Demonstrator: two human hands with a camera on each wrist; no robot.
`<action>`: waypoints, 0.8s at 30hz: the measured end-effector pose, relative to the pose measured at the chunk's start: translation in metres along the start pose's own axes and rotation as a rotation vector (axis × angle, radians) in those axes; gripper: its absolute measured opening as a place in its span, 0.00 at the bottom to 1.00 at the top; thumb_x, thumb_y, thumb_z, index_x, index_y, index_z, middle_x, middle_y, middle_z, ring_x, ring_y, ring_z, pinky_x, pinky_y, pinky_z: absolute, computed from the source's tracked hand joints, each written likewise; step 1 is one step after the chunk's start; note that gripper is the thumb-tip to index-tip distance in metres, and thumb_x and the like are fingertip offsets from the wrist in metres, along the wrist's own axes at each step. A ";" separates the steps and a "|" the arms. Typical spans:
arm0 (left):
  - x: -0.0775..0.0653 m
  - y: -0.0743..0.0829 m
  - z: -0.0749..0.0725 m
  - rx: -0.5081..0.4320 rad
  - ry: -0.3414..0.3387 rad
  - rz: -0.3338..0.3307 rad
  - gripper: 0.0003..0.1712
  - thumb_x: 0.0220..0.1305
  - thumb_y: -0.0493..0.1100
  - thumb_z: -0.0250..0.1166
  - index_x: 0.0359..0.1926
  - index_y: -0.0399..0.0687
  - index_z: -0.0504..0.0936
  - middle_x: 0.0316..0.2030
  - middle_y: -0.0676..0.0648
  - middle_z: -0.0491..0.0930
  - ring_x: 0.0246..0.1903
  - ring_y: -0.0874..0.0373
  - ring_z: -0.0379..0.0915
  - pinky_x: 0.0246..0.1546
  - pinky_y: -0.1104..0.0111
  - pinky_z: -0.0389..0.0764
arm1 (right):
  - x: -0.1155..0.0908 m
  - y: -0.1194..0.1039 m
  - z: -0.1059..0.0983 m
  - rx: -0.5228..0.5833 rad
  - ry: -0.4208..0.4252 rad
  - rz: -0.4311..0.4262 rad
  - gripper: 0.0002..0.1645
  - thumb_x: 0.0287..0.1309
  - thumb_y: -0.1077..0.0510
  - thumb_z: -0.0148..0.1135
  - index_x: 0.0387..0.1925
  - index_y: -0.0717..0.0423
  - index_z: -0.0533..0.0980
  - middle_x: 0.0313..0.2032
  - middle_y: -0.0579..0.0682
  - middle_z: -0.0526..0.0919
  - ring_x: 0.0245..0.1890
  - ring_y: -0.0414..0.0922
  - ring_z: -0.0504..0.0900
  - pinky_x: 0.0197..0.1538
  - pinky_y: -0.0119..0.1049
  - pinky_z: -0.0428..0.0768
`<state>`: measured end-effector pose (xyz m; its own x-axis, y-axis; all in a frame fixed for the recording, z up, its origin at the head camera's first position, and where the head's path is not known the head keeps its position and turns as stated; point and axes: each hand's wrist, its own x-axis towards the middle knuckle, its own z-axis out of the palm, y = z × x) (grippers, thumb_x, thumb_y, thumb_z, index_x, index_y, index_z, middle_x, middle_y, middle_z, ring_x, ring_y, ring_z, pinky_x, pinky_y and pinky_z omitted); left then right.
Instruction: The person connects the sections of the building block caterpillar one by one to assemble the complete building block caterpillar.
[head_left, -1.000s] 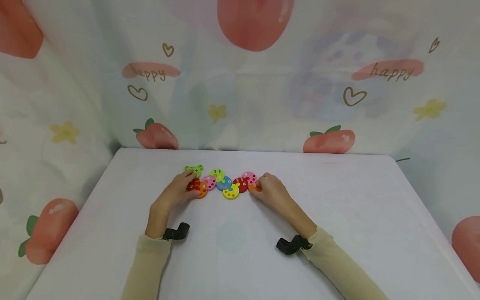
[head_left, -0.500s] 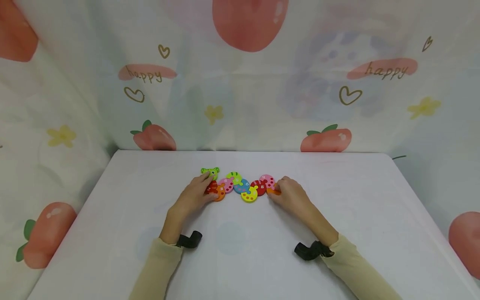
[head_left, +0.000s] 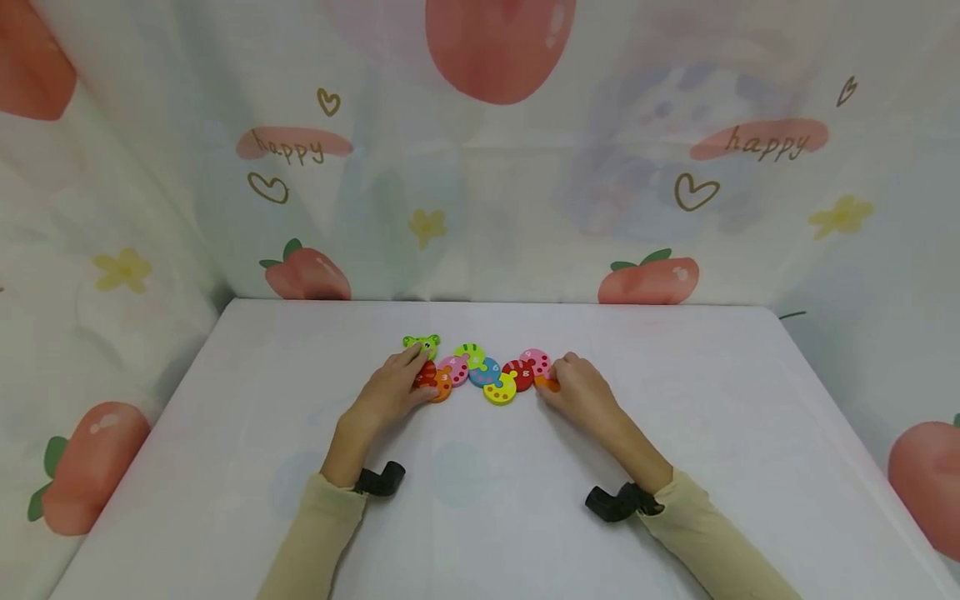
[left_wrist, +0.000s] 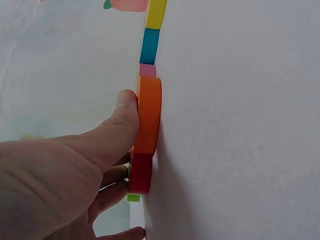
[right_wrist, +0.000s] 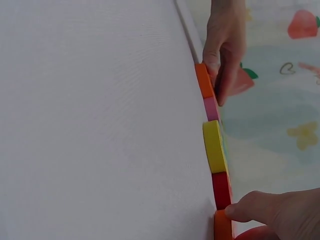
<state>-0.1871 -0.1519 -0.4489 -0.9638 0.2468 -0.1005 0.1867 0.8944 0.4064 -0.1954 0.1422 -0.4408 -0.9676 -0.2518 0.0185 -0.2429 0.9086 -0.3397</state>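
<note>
A caterpillar puzzle of round, numbered, interlocking pieces zigzags across the white table, with a blue piece (head_left: 484,372) near its middle. At its left end is a green head piece (head_left: 422,342) with an eye. My left hand (head_left: 386,387) lies over that end: its thumb rests on an orange piece (left_wrist: 149,115), its fingers reach over a red piece (left_wrist: 141,172) toward the head. At the other end my right hand (head_left: 588,392) pinches an orange end piece (head_left: 546,382) beside a pink one (head_left: 536,362). The fingers partly cover both end pieces.
The white table (head_left: 465,500) extends around the puzzle. Behind it hangs a curtain (head_left: 480,183) printed with fruit, hearts and "happy". A black strap mount (head_left: 382,479) sits on my left wrist, another mount (head_left: 618,502) on my right.
Between one second and half a second ago, both hands and the whole puzzle shifted to the right together; the view also turned slightly. Since then, they have hardly moved.
</note>
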 end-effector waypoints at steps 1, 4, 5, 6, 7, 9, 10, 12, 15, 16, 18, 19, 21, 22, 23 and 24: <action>0.000 0.000 0.000 -0.003 -0.003 0.003 0.41 0.64 0.55 0.63 0.73 0.47 0.60 0.75 0.44 0.54 0.72 0.45 0.54 0.71 0.49 0.61 | 0.000 0.000 0.001 -0.006 -0.002 0.005 0.16 0.52 0.55 0.72 0.34 0.65 0.80 0.30 0.55 0.77 0.30 0.46 0.73 0.36 0.36 0.80; -0.001 -0.001 0.000 -0.002 -0.016 0.015 0.41 0.65 0.55 0.62 0.73 0.47 0.60 0.75 0.44 0.53 0.73 0.45 0.53 0.71 0.50 0.61 | -0.001 -0.001 0.002 -0.017 -0.006 0.022 0.17 0.51 0.55 0.72 0.36 0.65 0.81 0.31 0.55 0.77 0.31 0.46 0.73 0.37 0.36 0.81; 0.000 -0.002 0.000 -0.002 -0.019 0.016 0.41 0.65 0.55 0.62 0.73 0.47 0.60 0.75 0.44 0.53 0.73 0.46 0.53 0.71 0.51 0.61 | -0.002 -0.001 0.003 -0.017 -0.007 0.026 0.17 0.51 0.55 0.72 0.37 0.65 0.81 0.32 0.55 0.77 0.32 0.46 0.73 0.38 0.36 0.82; 0.000 -0.002 0.000 -0.004 -0.021 0.015 0.40 0.65 0.55 0.62 0.73 0.47 0.60 0.75 0.45 0.53 0.73 0.46 0.53 0.72 0.51 0.60 | -0.002 -0.002 0.003 -0.014 -0.007 0.032 0.17 0.51 0.55 0.72 0.38 0.65 0.81 0.32 0.55 0.77 0.32 0.46 0.73 0.39 0.36 0.82; 0.000 -0.002 0.000 -0.006 -0.022 0.009 0.41 0.65 0.56 0.62 0.73 0.48 0.60 0.76 0.45 0.53 0.73 0.46 0.53 0.72 0.51 0.60 | -0.002 -0.002 0.003 -0.013 -0.005 0.029 0.17 0.51 0.55 0.72 0.38 0.65 0.81 0.33 0.55 0.77 0.32 0.46 0.73 0.39 0.36 0.82; -0.001 -0.002 -0.001 0.001 -0.015 0.012 0.41 0.65 0.55 0.62 0.73 0.47 0.60 0.75 0.44 0.53 0.72 0.46 0.54 0.71 0.50 0.61 | -0.001 -0.003 0.003 -0.007 -0.006 0.023 0.17 0.51 0.56 0.71 0.38 0.65 0.81 0.33 0.55 0.77 0.33 0.46 0.73 0.39 0.37 0.82; 0.000 -0.002 -0.001 0.001 -0.016 0.009 0.41 0.65 0.55 0.62 0.73 0.47 0.60 0.75 0.44 0.53 0.72 0.45 0.54 0.71 0.50 0.60 | -0.001 -0.003 0.003 -0.005 -0.005 0.022 0.17 0.51 0.56 0.71 0.38 0.65 0.81 0.33 0.55 0.77 0.33 0.47 0.73 0.39 0.37 0.83; 0.000 -0.001 -0.002 0.005 -0.022 0.007 0.41 0.64 0.55 0.62 0.73 0.47 0.60 0.75 0.44 0.53 0.72 0.45 0.54 0.72 0.50 0.60 | -0.001 -0.002 0.003 -0.002 -0.009 0.023 0.17 0.51 0.56 0.71 0.38 0.65 0.81 0.33 0.56 0.78 0.33 0.47 0.74 0.39 0.37 0.83; 0.000 -0.001 -0.002 0.013 -0.038 0.008 0.41 0.65 0.55 0.62 0.73 0.47 0.59 0.76 0.44 0.52 0.73 0.45 0.53 0.72 0.50 0.60 | -0.001 -0.002 0.003 -0.009 -0.016 0.030 0.17 0.51 0.55 0.72 0.38 0.65 0.81 0.32 0.55 0.77 0.32 0.46 0.73 0.38 0.36 0.83; 0.000 -0.001 -0.003 0.007 -0.038 0.004 0.41 0.65 0.55 0.62 0.73 0.47 0.59 0.76 0.45 0.52 0.73 0.45 0.53 0.72 0.50 0.60 | -0.001 -0.002 0.003 -0.011 -0.015 0.030 0.17 0.51 0.55 0.72 0.38 0.65 0.81 0.32 0.55 0.77 0.32 0.46 0.73 0.38 0.36 0.83; -0.001 -0.001 -0.003 0.004 -0.032 0.003 0.41 0.65 0.55 0.62 0.73 0.47 0.59 0.76 0.45 0.52 0.73 0.45 0.53 0.72 0.49 0.59 | -0.001 -0.003 0.003 -0.015 -0.008 0.024 0.17 0.51 0.55 0.72 0.37 0.65 0.81 0.31 0.54 0.77 0.32 0.46 0.73 0.37 0.35 0.82; -0.001 -0.001 -0.003 0.002 -0.030 0.003 0.41 0.65 0.55 0.62 0.73 0.47 0.59 0.76 0.45 0.52 0.73 0.45 0.53 0.72 0.49 0.59 | -0.001 -0.003 0.003 -0.016 -0.003 0.020 0.17 0.51 0.55 0.72 0.37 0.65 0.81 0.31 0.54 0.77 0.31 0.46 0.73 0.37 0.35 0.82; 0.000 -0.001 -0.003 0.000 -0.027 0.001 0.41 0.65 0.55 0.62 0.73 0.48 0.59 0.76 0.45 0.52 0.73 0.46 0.52 0.72 0.50 0.59 | -0.001 -0.004 0.002 -0.018 0.006 0.014 0.17 0.50 0.55 0.72 0.37 0.65 0.81 0.31 0.54 0.77 0.31 0.46 0.73 0.37 0.35 0.82; 0.000 -0.001 -0.003 0.003 -0.024 0.005 0.41 0.65 0.55 0.62 0.73 0.47 0.59 0.76 0.45 0.52 0.73 0.45 0.53 0.72 0.49 0.59 | -0.001 -0.004 0.002 -0.018 0.007 0.012 0.17 0.50 0.55 0.72 0.36 0.65 0.81 0.31 0.54 0.77 0.31 0.46 0.73 0.37 0.35 0.82; 0.000 -0.001 -0.003 0.006 -0.027 0.007 0.41 0.65 0.55 0.62 0.73 0.47 0.59 0.76 0.45 0.52 0.73 0.45 0.53 0.72 0.50 0.59 | -0.001 -0.004 0.001 -0.018 0.007 0.013 0.17 0.50 0.55 0.72 0.36 0.65 0.81 0.30 0.54 0.77 0.31 0.46 0.73 0.37 0.35 0.82; 0.000 -0.001 -0.003 0.007 -0.030 0.010 0.41 0.65 0.55 0.62 0.73 0.47 0.59 0.76 0.45 0.52 0.73 0.45 0.53 0.72 0.50 0.60 | -0.001 -0.003 0.001 -0.019 0.007 0.014 0.17 0.50 0.55 0.72 0.36 0.65 0.81 0.30 0.54 0.77 0.31 0.46 0.73 0.37 0.35 0.82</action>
<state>-0.1881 -0.1539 -0.4470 -0.9558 0.2669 -0.1236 0.1980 0.8945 0.4009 -0.1932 0.1391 -0.4408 -0.9715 -0.2364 0.0199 -0.2301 0.9185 -0.3217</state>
